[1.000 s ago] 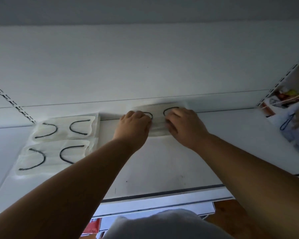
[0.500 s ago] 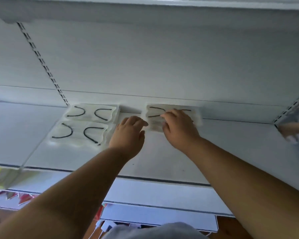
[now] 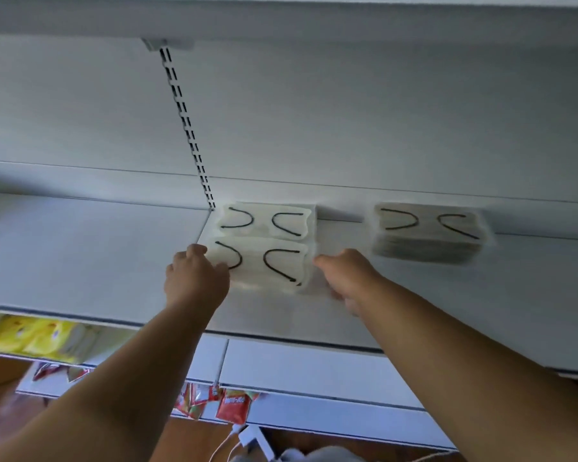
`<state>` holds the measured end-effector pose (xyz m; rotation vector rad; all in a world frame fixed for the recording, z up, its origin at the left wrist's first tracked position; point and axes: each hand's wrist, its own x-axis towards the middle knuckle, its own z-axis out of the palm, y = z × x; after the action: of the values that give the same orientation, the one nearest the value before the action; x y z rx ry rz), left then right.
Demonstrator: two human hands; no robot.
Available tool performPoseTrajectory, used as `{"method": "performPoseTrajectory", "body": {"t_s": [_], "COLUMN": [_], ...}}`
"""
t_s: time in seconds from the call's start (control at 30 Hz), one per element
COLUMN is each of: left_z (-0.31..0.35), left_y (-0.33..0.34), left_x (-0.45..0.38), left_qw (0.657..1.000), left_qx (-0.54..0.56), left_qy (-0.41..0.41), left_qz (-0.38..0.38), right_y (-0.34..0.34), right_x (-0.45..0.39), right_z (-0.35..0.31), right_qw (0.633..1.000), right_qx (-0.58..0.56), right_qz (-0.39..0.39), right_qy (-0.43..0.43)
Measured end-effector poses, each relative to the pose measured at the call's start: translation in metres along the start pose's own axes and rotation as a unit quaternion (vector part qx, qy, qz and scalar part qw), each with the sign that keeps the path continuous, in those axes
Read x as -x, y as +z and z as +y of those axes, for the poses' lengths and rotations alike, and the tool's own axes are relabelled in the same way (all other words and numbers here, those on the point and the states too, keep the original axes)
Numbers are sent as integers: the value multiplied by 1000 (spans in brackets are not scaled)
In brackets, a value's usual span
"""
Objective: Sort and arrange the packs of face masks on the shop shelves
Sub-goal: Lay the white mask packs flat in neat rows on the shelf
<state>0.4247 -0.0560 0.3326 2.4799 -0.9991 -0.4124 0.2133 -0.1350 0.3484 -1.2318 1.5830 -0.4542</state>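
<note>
Three clear packs of white face masks with black ear loops lie on the white shelf (image 3: 80,255). The front pack (image 3: 267,265) lies between my hands, and a second pack (image 3: 267,220) sits right behind it against the back wall. My left hand (image 3: 194,278) grips the front pack's left edge with curled fingers, the thumb on top. My right hand (image 3: 344,278) holds its right edge, thumb forward, with the lower fingers blurred. A third, thicker pack (image 3: 429,233) sits apart to the right at the back wall.
A slotted upright (image 3: 186,128) runs down the back wall to the left of the packs. Another shelf (image 3: 281,18) hangs overhead. Yellow packets (image 3: 30,335) and red packets (image 3: 231,406) sit on lower shelves below the shelf's front edge.
Both hands left the right-hand pack and moved left to the front pack of the left pair. The view swung left, and the right-hand pack lies free.
</note>
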Motion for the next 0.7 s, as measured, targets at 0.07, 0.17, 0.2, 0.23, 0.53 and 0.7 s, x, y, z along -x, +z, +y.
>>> {"method": "performPoseTrajectory", "body": {"t_s": [0.07, 0.17, 0.2, 0.23, 0.53, 0.7], "left_z": [-1, 2, 3, 4, -11, -19], "left_y": [-2, -4, -6, -6, -22, -30], "left_x": [-13, -26, -29, -32, -36, -51], "left_qw": [997, 985, 981, 978, 951, 916], "left_qx": [51, 143, 158, 168, 248, 361], "left_qy": [-33, -66, -76, -85, -92, -89], "left_qz": [-41, -72, -83, -92, -162, -150], "right_y": [12, 23, 25, 27, 36, 31], "right_x": [-6, -7, -7, -6, -5, -6], "right_z": [-5, -13, -16, -18, -4, -23], "right_qw": [997, 992, 991, 990, 993, 967], "right_qx": [-59, -104, -108, -108, -119, -235], "right_qz": [19, 29, 29, 30, -1, -40], "right_qy": [35, 71, 77, 83, -28, -84]}}
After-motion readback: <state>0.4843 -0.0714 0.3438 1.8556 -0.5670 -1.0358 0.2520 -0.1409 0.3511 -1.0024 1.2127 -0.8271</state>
